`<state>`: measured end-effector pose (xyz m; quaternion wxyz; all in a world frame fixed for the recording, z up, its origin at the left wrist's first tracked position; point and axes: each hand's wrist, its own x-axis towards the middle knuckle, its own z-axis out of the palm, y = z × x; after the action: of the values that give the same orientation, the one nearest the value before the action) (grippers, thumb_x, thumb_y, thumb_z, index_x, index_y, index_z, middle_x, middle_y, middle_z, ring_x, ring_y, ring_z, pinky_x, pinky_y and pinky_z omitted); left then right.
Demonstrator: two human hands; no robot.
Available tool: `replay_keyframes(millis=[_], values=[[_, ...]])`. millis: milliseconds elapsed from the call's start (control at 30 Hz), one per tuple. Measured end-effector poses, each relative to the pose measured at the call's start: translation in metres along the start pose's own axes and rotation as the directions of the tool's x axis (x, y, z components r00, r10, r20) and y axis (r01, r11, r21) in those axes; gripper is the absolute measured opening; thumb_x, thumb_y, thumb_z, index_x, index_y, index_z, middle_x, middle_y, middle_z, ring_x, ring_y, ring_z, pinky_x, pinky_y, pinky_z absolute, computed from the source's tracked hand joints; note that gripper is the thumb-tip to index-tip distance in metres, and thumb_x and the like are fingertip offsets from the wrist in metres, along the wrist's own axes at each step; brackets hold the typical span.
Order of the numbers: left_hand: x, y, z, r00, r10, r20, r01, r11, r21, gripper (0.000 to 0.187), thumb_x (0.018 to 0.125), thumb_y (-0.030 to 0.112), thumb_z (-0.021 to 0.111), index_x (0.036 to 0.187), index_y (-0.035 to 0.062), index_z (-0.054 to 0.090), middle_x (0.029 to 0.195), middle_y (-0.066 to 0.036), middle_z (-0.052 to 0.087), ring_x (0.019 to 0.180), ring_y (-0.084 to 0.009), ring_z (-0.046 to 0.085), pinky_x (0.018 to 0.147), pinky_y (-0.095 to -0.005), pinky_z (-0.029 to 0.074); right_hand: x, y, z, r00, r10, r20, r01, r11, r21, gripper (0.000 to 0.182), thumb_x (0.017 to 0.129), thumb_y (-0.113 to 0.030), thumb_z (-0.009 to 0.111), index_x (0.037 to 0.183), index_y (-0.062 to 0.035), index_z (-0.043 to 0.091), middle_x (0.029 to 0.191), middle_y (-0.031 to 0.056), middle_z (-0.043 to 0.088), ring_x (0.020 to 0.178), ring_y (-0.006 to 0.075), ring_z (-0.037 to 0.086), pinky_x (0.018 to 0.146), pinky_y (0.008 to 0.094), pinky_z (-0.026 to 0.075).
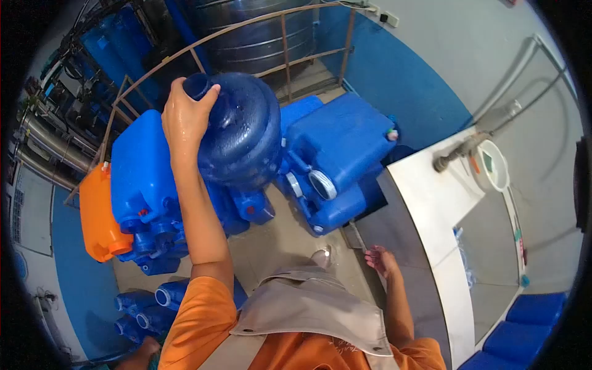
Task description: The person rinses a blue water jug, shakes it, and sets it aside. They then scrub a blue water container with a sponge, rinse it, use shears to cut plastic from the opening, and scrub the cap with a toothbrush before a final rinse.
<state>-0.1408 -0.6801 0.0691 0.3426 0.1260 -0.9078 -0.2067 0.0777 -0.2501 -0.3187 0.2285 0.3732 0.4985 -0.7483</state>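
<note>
My left hand (187, 114) is raised ahead of me, its fingers wrapped round the neck of a big round blue water bottle (243, 139). The bottle is tilted, its neck toward me, and drops of water show on its wall. Around it are blue jerrycans (143, 163) on the left and another blue jerrycan (339, 132) with a white cap on the right. Low beside the dark side of the counter, my right hand (382, 260) holds nothing, its fingers loosely bent and apart.
An orange jerrycan (98, 209) stands at the far left. Several blue bottles (142, 311) lie at lower left, near part of another person (143, 354). A rusty railing (246, 24) fronts a steel tank (253, 46). On the right, a white counter (419, 197) carries a white bucket (493, 169).
</note>
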Motion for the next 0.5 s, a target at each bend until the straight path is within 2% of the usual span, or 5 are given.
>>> replay_keyframes(millis=[67, 167, 300, 367, 500], values=[[0.029, -0.017, 0.017, 0.99, 0.026, -0.136, -0.031, 0.999, -0.035, 0.061, 0.071, 0.041, 0.071, 0.112, -0.0013, 0.055, 0.103, -0.023, 0.063, 0.097, -0.0373, 0.061, 0.083, -0.0407, 0.047, 0.026, -0.017, 0.025, 0.998, -0.045, 0.053, 0.054, 0.983, -0.176, 0.035, 0.093, -0.022, 0.043, 0.121, -0.0006, 0.046, 0.104, 0.0157, 0.061, 0.087, 0.0213, 0.06, 0.075, 0.0352, 0.051], [0.075, -0.047, 0.058, 0.988, 0.062, -0.143, -0.078, 0.99, -0.114, 0.061, 0.072, 0.041, 0.072, 0.112, -0.0019, 0.054, 0.102, -0.023, 0.063, 0.095, -0.0375, 0.061, 0.082, -0.0407, 0.047, 0.057, -0.051, 0.075, 0.992, -0.071, 0.108, 0.097, 0.961, -0.259, 0.033, 0.094, -0.021, 0.044, 0.119, -0.0012, 0.049, 0.106, 0.0127, 0.062, 0.09, 0.0193, 0.06, 0.078, 0.0335, 0.05], [0.133, -0.118, 0.154, 0.974, 0.129, -0.186, -0.144, 0.987, -0.069, 0.067, 0.072, 0.041, 0.073, 0.117, -0.0017, 0.05, 0.107, -0.026, 0.059, 0.097, -0.0406, 0.059, 0.083, -0.0432, 0.046, 0.042, -0.122, 0.169, 0.99, -0.063, 0.123, 0.107, 0.916, -0.388, 0.031, 0.095, -0.022, 0.046, 0.118, -0.0025, 0.052, 0.11, 0.0095, 0.062, 0.095, 0.0181, 0.06, 0.084, 0.0313, 0.047], [0.154, -0.16, 0.209, 0.989, 0.077, -0.124, -0.088, 0.992, -0.088, 0.062, 0.072, 0.034, 0.073, 0.115, -0.0042, 0.049, 0.11, -0.026, 0.057, 0.1, -0.0405, 0.056, 0.084, -0.0432, 0.046, 0.042, -0.148, 0.208, 0.962, -0.067, 0.264, 0.174, 0.897, -0.406, 0.032, 0.095, -0.026, 0.049, 0.118, -0.005, 0.054, 0.108, 0.0052, 0.061, 0.094, 0.0134, 0.058, 0.082, 0.028, 0.046], [0.178, -0.285, 0.353, 0.999, 0.04, -0.029, -0.043, 0.992, -0.118, 0.065, 0.073, 0.033, 0.073, 0.119, -0.0042, 0.045, 0.116, -0.026, 0.054, 0.107, -0.0399, 0.052, 0.089, -0.0431, 0.043, 0.066, -0.18, 0.284, 0.934, -0.097, 0.343, 0.235, 0.89, -0.39, 0.037, 0.094, -0.023, 0.05, 0.124, -0.0009, 0.049, 0.116, 0.0087, 0.058, 0.104, 0.0162, 0.056, 0.091, 0.0295, 0.043]])
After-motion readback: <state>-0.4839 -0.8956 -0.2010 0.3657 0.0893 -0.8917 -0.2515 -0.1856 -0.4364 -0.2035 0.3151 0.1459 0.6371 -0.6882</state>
